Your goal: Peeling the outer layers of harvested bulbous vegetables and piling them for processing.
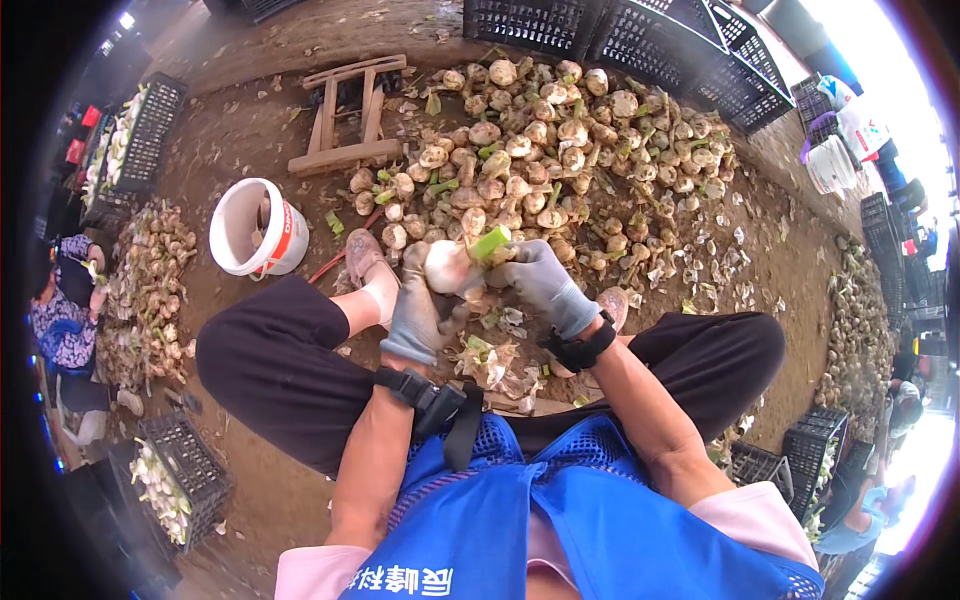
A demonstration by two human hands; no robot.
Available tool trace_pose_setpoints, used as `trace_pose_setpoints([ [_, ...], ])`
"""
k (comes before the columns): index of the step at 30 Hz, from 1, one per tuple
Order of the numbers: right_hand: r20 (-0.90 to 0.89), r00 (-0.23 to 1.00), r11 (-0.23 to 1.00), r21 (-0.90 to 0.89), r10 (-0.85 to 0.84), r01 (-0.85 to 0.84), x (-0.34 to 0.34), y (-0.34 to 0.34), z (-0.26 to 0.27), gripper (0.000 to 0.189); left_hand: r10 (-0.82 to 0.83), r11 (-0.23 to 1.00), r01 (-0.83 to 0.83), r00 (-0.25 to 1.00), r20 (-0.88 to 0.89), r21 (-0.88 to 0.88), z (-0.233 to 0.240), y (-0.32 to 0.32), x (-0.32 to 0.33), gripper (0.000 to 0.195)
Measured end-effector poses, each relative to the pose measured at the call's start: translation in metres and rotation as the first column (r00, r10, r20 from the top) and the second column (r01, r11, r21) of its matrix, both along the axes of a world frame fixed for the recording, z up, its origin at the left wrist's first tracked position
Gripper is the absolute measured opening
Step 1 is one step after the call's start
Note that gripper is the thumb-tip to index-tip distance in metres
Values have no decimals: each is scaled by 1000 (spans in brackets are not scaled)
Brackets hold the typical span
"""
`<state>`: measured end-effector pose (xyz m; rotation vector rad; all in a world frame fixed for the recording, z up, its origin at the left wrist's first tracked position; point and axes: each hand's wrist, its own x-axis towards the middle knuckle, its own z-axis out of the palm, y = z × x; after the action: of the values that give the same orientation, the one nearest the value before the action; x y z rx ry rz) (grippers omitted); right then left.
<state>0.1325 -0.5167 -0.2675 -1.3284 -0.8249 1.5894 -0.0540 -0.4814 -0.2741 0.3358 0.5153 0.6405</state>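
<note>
A pale garlic bulb [448,268] with a cut green stalk [490,242] is held up over the ground between my knees. My left hand [420,311], in a grey work glove, is wrapped around the bulb's left side. Also gloved, my right hand [551,285] pinches papery outer skin beside the stalk; its fingertips are partly hidden. Beneath both hands lies a small litter of peeled garlic skins [491,364]. Just beyond them spreads a large heap of unpeeled garlic bulbs [540,150] with dirty skins and short stems.
A white plastic bucket [247,229] stands left of my foot, near a small wooden stool [349,116]. Black plastic crates [637,45] line the far side. A crate [184,476] of peeled garlic sits at lower left. Another person [71,307] works beside a garlic pile [146,292].
</note>
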Motion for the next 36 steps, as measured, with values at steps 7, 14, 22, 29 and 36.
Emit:
trace_pose_setpoints([
  [7, 222, 975, 985, 170, 1, -40, 1, 0, 12, 21, 650, 547, 22, 619, -441, 837, -23, -2, 29, 32],
  [14, -279, 960, 974, 212, -17, 79, 14, -14, 17, 27, 390, 853, -320, 916, -96, 412, -12, -11, 29, 34],
  [22, 173, 985, 980, 196, -12, -23, 12, 0, 16, 55, 485, 820, -346, 842, -235, 456, -38, 3, 23, 21],
  [29, 109, 980, 983, 103, -165, 154, -13, -1, -17, 47, 423, 774, -105, 819, -387, 625, -20, -10, 26, 24],
  [36, 483, 865, 873, 472, -136, -126, 10, -16, -59, 18, 185, 981, -168, 960, 210, -97, -34, -2, 9, 34],
])
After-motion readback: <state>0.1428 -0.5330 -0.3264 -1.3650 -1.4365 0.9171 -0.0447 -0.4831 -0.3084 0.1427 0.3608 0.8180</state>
